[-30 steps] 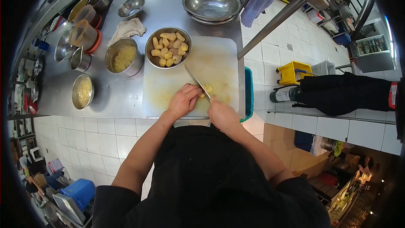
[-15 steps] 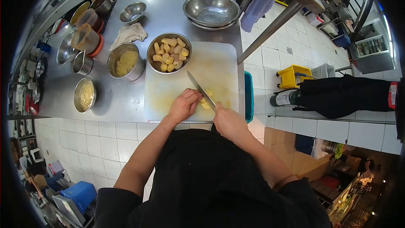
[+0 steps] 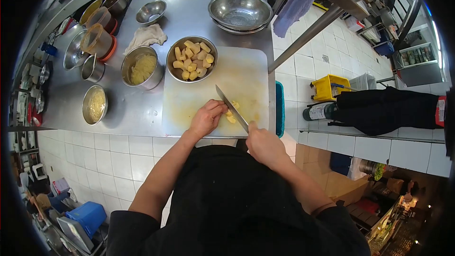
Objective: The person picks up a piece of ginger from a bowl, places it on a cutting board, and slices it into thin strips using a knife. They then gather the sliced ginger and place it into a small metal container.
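Note:
My right hand (image 3: 267,147) is wrapped round the handle of a kitchen knife (image 3: 233,109), its blade slanting forward and left over the white cutting board (image 3: 189,99). Against the left side of the blade, my left hand (image 3: 207,118) bends its fingers down on a piece of peeled potato, mostly hidden under the fingertips. Cut yellow potato pieces (image 3: 231,118) lie by the blade, on its right and near its lower part. At the board's far left corner stands a steel bowl (image 3: 169,68) heaped with peeled potato chunks (image 3: 192,60).
Left of the board are a steel pot (image 3: 154,78) with pale yellow slices and a small bowl (image 3: 86,116) of pale shreds. A crumpled cloth (image 3: 147,37) lies behind the pot. Stacked steel bowls (image 3: 241,12) stand at the back. A metal post (image 3: 308,38) rises at the table's right edge.
My right hand has drawn the knife back and slightly right, so its tip is nearer to me. My left hand stays almost in place on the potato piece.

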Tool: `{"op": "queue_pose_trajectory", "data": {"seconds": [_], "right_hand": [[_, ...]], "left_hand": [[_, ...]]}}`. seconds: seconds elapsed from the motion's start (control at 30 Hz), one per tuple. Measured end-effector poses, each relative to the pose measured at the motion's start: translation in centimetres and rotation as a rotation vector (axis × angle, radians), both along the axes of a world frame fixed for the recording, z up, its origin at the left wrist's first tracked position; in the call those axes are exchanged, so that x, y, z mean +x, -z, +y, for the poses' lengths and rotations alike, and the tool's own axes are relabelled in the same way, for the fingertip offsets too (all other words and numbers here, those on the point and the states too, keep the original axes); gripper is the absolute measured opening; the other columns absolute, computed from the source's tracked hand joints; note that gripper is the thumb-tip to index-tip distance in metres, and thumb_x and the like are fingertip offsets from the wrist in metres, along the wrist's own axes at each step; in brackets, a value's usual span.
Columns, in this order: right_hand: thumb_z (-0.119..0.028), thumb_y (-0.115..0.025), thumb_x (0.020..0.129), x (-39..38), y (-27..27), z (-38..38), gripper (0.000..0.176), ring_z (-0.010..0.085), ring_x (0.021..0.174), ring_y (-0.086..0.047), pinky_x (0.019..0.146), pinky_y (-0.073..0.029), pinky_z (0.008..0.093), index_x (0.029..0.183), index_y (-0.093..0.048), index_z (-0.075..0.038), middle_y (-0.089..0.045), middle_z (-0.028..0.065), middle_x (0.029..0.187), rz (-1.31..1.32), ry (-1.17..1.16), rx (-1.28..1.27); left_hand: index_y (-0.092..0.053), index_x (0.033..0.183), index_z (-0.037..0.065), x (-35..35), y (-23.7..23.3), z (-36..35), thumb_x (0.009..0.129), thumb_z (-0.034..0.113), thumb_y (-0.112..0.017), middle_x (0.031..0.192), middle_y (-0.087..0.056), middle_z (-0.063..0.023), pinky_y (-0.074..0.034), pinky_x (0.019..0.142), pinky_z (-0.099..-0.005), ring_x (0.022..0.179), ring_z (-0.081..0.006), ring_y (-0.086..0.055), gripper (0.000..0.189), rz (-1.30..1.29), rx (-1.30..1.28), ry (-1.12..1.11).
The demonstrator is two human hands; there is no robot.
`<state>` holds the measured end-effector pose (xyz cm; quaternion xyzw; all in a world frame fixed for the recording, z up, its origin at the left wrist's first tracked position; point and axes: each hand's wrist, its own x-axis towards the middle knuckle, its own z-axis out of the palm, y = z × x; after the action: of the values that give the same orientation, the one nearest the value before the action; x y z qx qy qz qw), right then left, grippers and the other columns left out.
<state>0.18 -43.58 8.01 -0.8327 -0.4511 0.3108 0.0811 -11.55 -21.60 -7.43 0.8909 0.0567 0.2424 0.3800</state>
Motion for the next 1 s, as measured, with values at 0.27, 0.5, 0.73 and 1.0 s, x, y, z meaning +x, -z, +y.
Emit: {"op": "queue_pose_trajectory", "data": {"seconds": [0.27, 0.5, 0.73, 1.0], "right_hand": [[-0.009, -0.058, 0.102, 0.3, 5.5, 3.3, 0.026, 0.0523, 0.086, -0.078, 0.08, -0.061, 0.0646, 0.122, -0.059, 0.006, -0.078, 0.031, 0.09, -0.038, 0.049, 0.061], [-0.01, -0.058, 0.102, -0.4, 5.1, 1.1, 0.026, 0.0508, 0.084, -0.078, 0.078, -0.061, 0.0646, 0.122, -0.06, 0.007, -0.078, 0.0311, 0.089, -0.086, 0.025, 0.069], [-0.01, -0.058, 0.102, 0.0, 1.6, 2.0, 0.024, 0.0505, 0.082, -0.078, 0.077, -0.061, 0.0646, 0.119, -0.059, 0.006, -0.077, 0.0312, 0.088, -0.057, 0.016, 0.069], [-0.009, -0.059, 0.101, 0.3, 4.3, 2.2, 0.022, 0.052, 0.082, -0.078, 0.076, -0.061, 0.064, 0.117, -0.058, 0.006, -0.077, 0.0316, 0.088, -0.063, 0.01, 0.068]], "left_hand": [[-0.077, 0.113, 0.006, 0.1, -0.3, 0.0, 0.095, -0.004, -0.074, 0.118, -0.077, -0.0082, -0.063, 0.094, -0.043, 0.11, -0.0317, -0.073, 0.021, -0.017, 0.009, 0.001], [-0.076, 0.113, 0.006, 0.1, -0.2, -0.1, 0.095, -0.003, -0.075, 0.119, -0.077, -0.009, -0.063, 0.093, -0.0432, 0.11, -0.0329, -0.073, 0.02, -0.013, 0.017, 0.009], [-0.076, 0.113, 0.006, 0.2, -0.4, -0.3, 0.095, -0.003, -0.075, 0.117, -0.077, -0.009, -0.062, 0.095, -0.0431, 0.111, -0.0324, -0.072, 0.021, -0.031, 0.017, -0.004], [-0.075, 0.113, 0.005, 0.0, -0.4, -0.2, 0.094, -0.004, -0.075, 0.118, -0.077, -0.0089, -0.062, 0.095, -0.0431, 0.111, -0.0325, -0.072, 0.021, -0.031, 0.023, 0.01]]}}
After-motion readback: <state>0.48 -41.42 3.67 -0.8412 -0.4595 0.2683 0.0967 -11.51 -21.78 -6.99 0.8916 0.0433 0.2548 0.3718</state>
